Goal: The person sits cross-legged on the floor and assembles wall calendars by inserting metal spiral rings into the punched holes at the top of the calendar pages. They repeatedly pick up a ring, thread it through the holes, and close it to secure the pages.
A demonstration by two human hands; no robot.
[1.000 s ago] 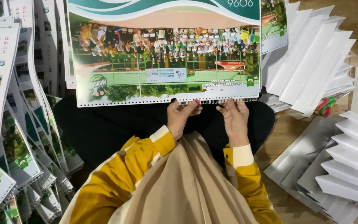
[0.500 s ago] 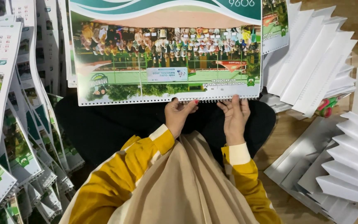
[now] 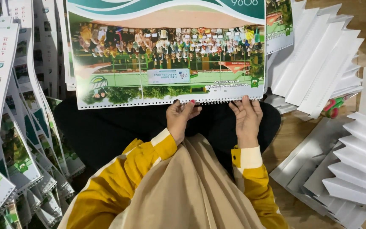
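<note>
Fanning out along the left, a big spread of finished calendars (image 3: 9, 140) is lying bound, while stacks of loose white sheets (image 3: 335, 68) are waiting at right. Both hands are pinching the wire spiral (image 3: 217, 101) along one large photo calendar (image 3: 166, 55) on the lap: left hand (image 3: 181, 116), right hand (image 3: 246, 116).

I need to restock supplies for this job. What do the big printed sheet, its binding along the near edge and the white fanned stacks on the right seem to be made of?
The printed sheet looks like coated paper or thin card: soft sheen, sharp colour print. The binding under the left hand and right hand appears to be wire spiral through punched holes, probably metal. The white fanned stacks look like matte, unprinted paper or card.
</note>
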